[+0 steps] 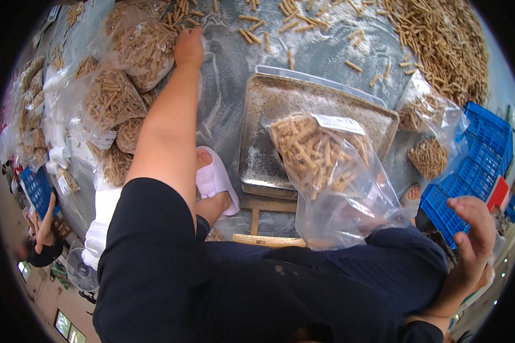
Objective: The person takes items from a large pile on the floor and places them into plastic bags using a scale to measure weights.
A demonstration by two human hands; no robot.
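Note:
My left hand (189,48) reaches far forward on the left, beside filled clear bags and next to a cluster of loose short brown sticks (178,17). Its fingertips are turned away, so whether they grip anything is hidden. My right hand (472,238) is raised at the right with curled, parted fingers and nothing in it. Between them a clear plastic bag (313,150) of the same sticks lies on a worn metal tray (262,115). The bag's slack end hangs over the tray's near edge towards my lap, and a white label with writing is on it.
Filled bags (111,94) pile up at the left. A large heap of sticks (450,47) lies at the upper right, above two bags (428,158) and a blue plastic crate (472,167). Wood (268,241) shows below the tray. Another person (45,244) is at far left.

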